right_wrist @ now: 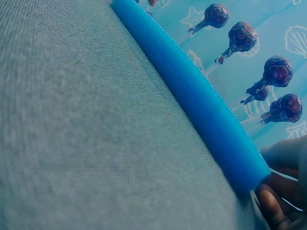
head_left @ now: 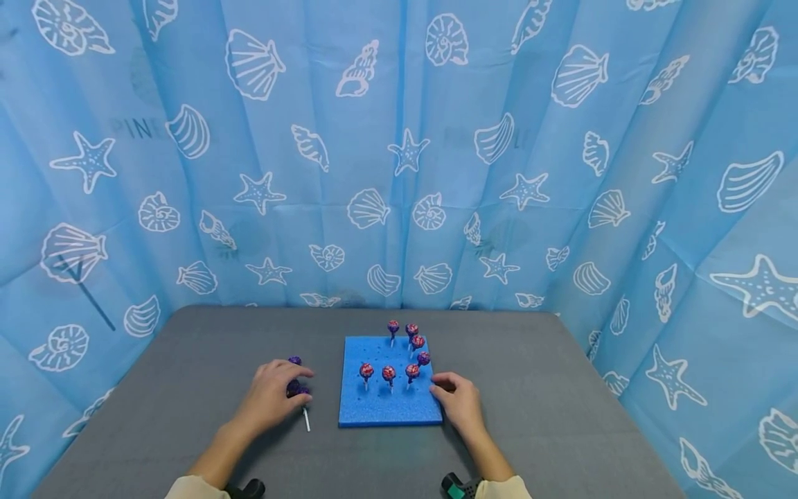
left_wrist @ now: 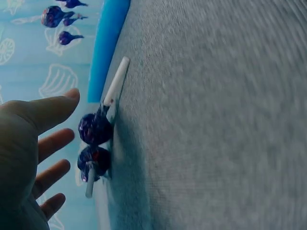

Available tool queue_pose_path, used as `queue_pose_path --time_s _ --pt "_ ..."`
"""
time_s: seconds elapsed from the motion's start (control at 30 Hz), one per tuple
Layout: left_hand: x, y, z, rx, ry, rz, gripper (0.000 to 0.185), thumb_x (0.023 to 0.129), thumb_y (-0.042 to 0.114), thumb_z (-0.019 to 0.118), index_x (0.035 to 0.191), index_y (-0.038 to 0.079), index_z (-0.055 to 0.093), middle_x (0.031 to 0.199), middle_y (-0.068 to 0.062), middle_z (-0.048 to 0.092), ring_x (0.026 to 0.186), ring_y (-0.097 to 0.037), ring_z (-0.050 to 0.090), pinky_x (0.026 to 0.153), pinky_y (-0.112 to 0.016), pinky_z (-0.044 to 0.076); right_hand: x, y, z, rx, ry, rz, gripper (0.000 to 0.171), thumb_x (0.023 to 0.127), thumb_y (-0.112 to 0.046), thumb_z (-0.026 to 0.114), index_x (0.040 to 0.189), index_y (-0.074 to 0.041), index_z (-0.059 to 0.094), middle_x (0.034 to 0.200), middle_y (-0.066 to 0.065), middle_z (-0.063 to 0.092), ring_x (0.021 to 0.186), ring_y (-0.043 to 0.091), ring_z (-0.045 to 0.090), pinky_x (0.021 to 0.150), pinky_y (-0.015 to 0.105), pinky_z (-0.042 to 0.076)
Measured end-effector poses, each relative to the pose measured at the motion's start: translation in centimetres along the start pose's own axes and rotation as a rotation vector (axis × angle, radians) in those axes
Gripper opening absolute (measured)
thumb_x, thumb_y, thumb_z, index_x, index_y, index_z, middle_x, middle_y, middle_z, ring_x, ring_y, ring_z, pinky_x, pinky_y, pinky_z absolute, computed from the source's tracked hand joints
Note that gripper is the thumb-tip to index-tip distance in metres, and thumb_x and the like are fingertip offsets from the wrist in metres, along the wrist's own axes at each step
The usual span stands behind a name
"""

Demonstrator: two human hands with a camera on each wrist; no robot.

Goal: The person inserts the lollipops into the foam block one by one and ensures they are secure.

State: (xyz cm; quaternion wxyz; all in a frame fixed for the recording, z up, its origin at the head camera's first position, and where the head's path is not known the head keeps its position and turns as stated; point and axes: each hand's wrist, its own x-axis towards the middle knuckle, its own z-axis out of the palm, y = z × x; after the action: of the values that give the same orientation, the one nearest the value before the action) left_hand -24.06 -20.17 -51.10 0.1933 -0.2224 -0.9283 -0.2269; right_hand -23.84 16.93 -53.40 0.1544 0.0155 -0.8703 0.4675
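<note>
Several wrapped lollipops, one of them purple (head_left: 295, 360), lie on the table at left. My left hand (head_left: 274, 394) hovers beside them, thumb and fingers spread apart. In the left wrist view the nearer lollipop (left_wrist: 95, 128) has its white stick pointing toward the board; another lollipop (left_wrist: 93, 163) lies against it, and the hand holds neither. On the right, my right hand (head_left: 458, 400) grips the edge of a blue foam board (head_left: 368, 416) near its front corner. In the right wrist view its fingers (right_wrist: 271, 203) bend against that corner.
Several lollipops, among them a red-topped one (head_left: 389, 374), stand upright in the board, along its middle and right side. Small holes dot its surface. Grey cloth covers the table (head_left: 530, 388). Behind hangs a blue shell-patterned curtain (head_left: 399, 173).
</note>
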Motion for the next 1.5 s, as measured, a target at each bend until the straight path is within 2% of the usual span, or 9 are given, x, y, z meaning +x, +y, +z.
queue_pose_path --time_s 0.27,0.87,1.13,1.3,1.5 --pt "-0.3 -0.6 -0.2 0.046 -0.058 -0.024 0.032 0.074 0.027 0.085 0.103 0.02 0.072 0.104 0.004 0.069 0.103 -0.023 0.057 0.091 -0.054 0.038 0.0 0.0 0.0 -0.006 -0.003 -0.004 0.011 0.085 -0.006 0.074 0.096 -0.005 0.074 0.089 0.004 0.069 0.081 0.019 0.06 0.072 0.035 0.05" --pt "-0.2 -1.3 0.0 0.052 -0.164 -0.058 0.02 0.084 0.031 0.076 0.103 0.025 0.073 0.105 0.006 0.067 0.104 -0.022 0.056 0.093 -0.052 0.037 0.1 0.0 0.1 -0.013 0.004 -0.001 0.011 0.086 -0.007 0.074 0.096 -0.005 0.074 0.089 0.004 0.069 0.081 0.019 0.061 0.073 0.036 0.05" --pt "0.1 -1.0 0.2 0.027 -0.139 -0.071 0.022 0.082 0.029 0.079 0.102 0.022 0.074 0.102 0.005 0.068 0.102 -0.021 0.057 0.092 -0.051 0.038 0.0 0.0 0.0 -0.005 0.001 -0.006 0.01 0.085 -0.006 0.074 0.096 -0.005 0.074 0.089 0.004 0.069 0.081 0.019 0.06 0.072 0.035 0.05" --pt "0.6 -0.6 0.2 -0.013 -0.115 -0.12 0.025 0.081 0.029 0.08 0.103 0.02 0.074 0.099 0.006 0.066 0.1 -0.02 0.057 0.091 -0.049 0.039 -0.1 0.0 0.0 -0.005 0.003 -0.003 0.01 0.085 -0.006 0.074 0.096 -0.006 0.074 0.089 0.004 0.069 0.08 0.019 0.06 0.071 0.034 0.05" --pt "1.5 -0.1 0.1 -0.079 -0.075 -0.172 0.028 0.083 0.031 0.078 0.108 0.02 0.072 0.104 0.002 0.066 0.103 -0.024 0.058 0.088 -0.052 0.043 -0.1 0.0 0.0 -0.009 0.005 -0.005 0.01 0.085 -0.006 0.074 0.096 -0.006 0.074 0.089 0.004 0.069 0.08 0.018 0.06 0.071 0.034 0.05"
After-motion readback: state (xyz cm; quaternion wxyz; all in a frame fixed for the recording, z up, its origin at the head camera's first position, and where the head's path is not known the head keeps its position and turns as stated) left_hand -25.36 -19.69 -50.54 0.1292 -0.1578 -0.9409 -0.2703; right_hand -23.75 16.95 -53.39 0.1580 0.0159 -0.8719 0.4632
